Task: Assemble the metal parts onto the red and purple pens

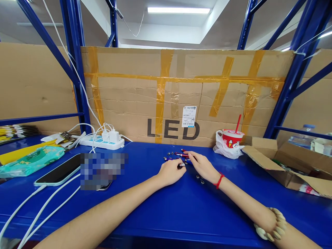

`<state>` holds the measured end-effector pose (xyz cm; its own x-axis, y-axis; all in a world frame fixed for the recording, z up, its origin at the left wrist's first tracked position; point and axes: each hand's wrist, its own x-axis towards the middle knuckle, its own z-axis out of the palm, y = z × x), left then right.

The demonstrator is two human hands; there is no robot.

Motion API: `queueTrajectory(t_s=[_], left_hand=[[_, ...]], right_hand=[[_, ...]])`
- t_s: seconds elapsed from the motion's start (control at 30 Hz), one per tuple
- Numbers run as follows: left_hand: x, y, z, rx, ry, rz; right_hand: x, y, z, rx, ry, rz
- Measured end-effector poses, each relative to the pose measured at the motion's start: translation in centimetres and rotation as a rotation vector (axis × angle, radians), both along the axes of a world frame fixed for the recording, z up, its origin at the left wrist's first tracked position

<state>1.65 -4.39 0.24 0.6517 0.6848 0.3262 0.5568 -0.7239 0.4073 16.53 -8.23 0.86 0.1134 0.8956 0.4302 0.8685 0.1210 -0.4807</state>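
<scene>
Curled fingers of a person's left hand close around a small dark, silver-marked piece at the middle of a blue metal shelf surface; the right hand stretches its fingers low over a red pen just beyond, though whether they grip it or merely rest there, one cannot tell; blue pen-like pieces lie beside the red one, partly hidden by the hands; small shiny metal parts sit just to the near side of the right hand, with others on the far side of the pens; a red cord bracelet circles the right wrist, a chunky beaded bracelet the forearm; farther right, a red-and-white cup with a red straw stands in a plastic bag, near an open cardboard box; to the left lie a smartphone, a teal soft pack and, farther off, a white power strip with chargers plugged in; behind, a taped cardboard panel marked "LED" spans the far edge between blue rack uprights.
</scene>
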Motion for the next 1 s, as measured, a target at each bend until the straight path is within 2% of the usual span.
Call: queueTrajectory(t_s=[0.17,0.5,0.83,1.0], left_hand=[[0.01,0.02,-0.03,0.012,0.016,0.006],[-0.11,0.01,0.1,-0.006,0.034,-0.051],[-0.12,0.24,-0.29,0.076,0.058,-0.072],[-0.02,0.36,-0.44,0.093,0.068,-0.076]], right_hand=[[-0.01,0.07,-0.04,-0.04,-0.038,-0.013],[-0.08,-0.29,0.2,-0.093,-0.102,0.084],[-0.32,-0.52,0.36,-0.117,-0.221,0.022],[-0.42,-0.68,0.42,-0.135,-0.251,0.045]])
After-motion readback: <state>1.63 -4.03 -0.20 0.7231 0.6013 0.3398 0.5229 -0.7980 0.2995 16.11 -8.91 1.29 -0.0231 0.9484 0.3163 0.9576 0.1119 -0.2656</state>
